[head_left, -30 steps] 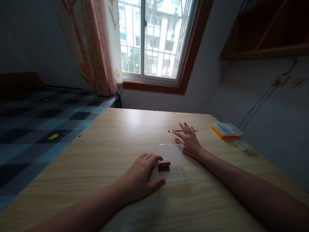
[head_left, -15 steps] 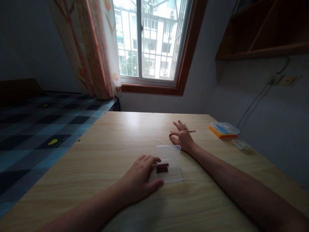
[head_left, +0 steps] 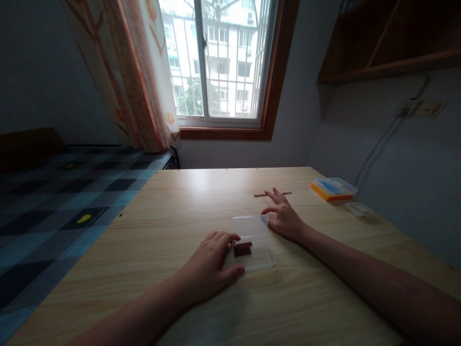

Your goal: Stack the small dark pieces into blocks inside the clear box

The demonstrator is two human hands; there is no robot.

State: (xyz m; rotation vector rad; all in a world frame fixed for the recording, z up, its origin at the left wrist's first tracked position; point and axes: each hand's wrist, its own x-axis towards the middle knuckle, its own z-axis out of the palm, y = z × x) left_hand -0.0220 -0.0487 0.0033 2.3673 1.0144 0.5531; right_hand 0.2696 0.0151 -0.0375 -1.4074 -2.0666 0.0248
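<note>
Tiny marks sit by the yellow shape on your checked bed sheet (head_left: 88, 217) at the left, too small to read. Your left hand (head_left: 215, 257), low in the middle, has its thumb and fingers wide apart, touching the left side of the open clear plastic box (head_left: 262, 259). Dark red-brown pieces (head_left: 243, 249) lie inside the box, at its left. Your right hand (head_left: 287, 220), right of the middle, has its thumb and pointer finger close together by the lid (head_left: 248, 225); you can't tell if they pinch anything. Its other fingers reach over a row of little dark pieces (head_left: 259, 195).
</note>
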